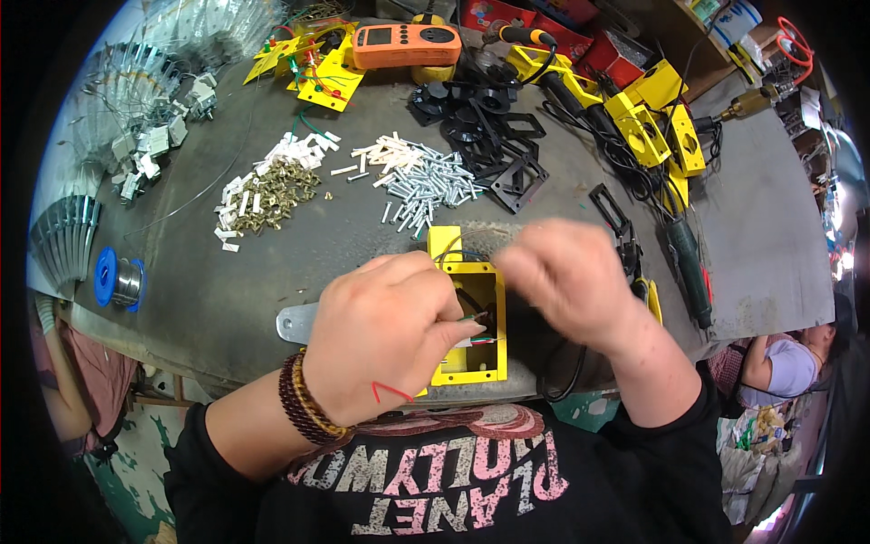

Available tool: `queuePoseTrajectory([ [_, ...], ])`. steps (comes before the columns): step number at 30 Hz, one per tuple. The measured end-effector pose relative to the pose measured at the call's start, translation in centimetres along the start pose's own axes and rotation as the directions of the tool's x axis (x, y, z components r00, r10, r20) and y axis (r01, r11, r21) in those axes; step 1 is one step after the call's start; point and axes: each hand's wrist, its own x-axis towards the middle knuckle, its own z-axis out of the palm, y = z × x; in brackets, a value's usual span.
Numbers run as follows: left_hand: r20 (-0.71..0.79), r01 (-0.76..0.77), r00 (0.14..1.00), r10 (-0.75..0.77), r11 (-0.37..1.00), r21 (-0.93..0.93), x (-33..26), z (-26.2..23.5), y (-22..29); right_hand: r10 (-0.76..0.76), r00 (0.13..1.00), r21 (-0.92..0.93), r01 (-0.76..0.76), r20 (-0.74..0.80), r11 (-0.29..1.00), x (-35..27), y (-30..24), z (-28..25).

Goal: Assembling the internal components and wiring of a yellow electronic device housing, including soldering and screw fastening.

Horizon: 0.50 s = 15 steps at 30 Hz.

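An open, square-cornered yellow metal box [500,361] sits near the close edge of the dark grey worktable [227,299], in front of the person and between the two hands. Its left part lies hidden behind the person's left hand [385,313], which wears a dark beaded bracelet [304,403] at the wrist. Thumb and forefinger of that hand are pinched together on thin coloured wires [485,340] at the box's opening; how many strands they clamp is too small to make out. A thin red bent line [390,392] crosses the hand's lower edge, and whether it is a wire is unclear.

The person's right hand [571,272] is blurred, its fingers curled by the box's upper right corner; whether they grip anything cannot be told. Below its forearm, a black cable [566,385] shows only in part. A flat grey metal tab with a hole [294,324] pokes out left of the left hand, its other end covered. At the right rim, another person [788,367] is partly cut off
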Motion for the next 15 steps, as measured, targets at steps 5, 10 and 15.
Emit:
queuePoseTrajectory([
  [5,0.014,0.09,0.996,-0.089,0.991,-0.095,-0.3,-0.1,-0.2,0.142,0.982,0.143,-0.159,0.123,0.977,2.0,1.0,1.7],
  [10,0.002,0.114,0.993,-0.114,0.987,-0.111,-0.7,-0.4,-0.3,-0.061,0.996,0.149,0.071,-0.071,0.986,3.1,0.8,2.3],
  [15,0.029,0.097,0.995,-0.095,0.991,-0.088,-1.1,-0.5,-0.4,0.362,0.904,0.821,-0.378,0.228,0.427,1.3,-1.6,1.8],
])
